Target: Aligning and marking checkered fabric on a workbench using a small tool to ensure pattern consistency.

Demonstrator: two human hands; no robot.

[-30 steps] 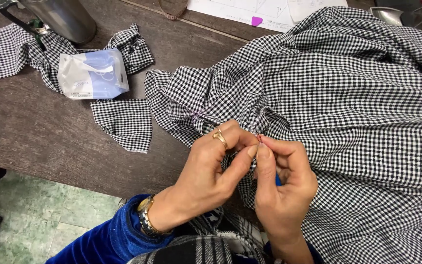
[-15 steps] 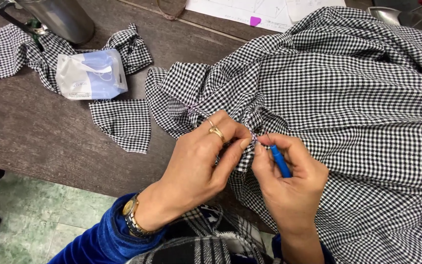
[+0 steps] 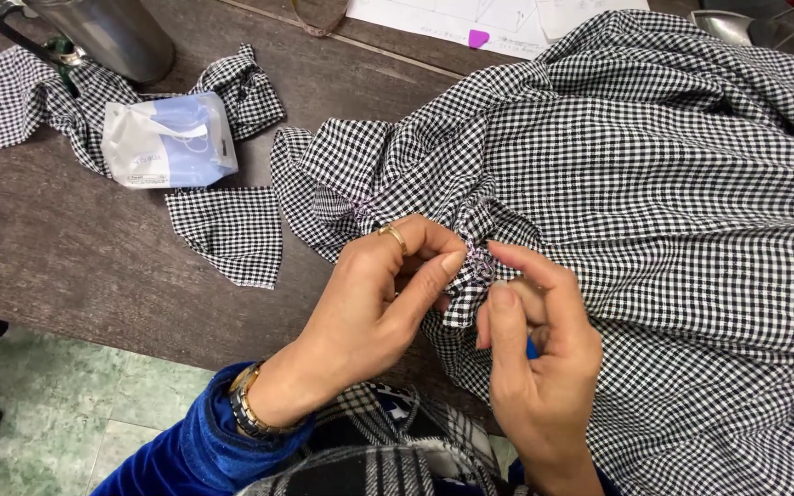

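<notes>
A large black-and-white gingham garment (image 3: 654,184) lies bunched over the right half of a dark wooden table (image 3: 66,257). My left hand (image 3: 379,294), with a gold ring and a wristwatch, pinches a gathered seam of the garment marked with purple stitches (image 3: 480,262). My right hand (image 3: 535,349) pinches the same seam from the other side, thumb and forefinger together. A small blue tool (image 3: 531,347) is tucked in its palm, mostly hidden by the fingers.
Gingham scraps (image 3: 232,230) lie left of the garment. A white and pale blue plastic packet (image 3: 169,140) rests on them. A metal flask (image 3: 112,32) stands at the back left, paper sheets (image 3: 470,18) at the back, a metal bowl (image 3: 728,26) far right.
My right hand has turned, so the blue tool that stood out between its fingers is now tucked into the palm. Both hands have shifted slightly along the seam.
</notes>
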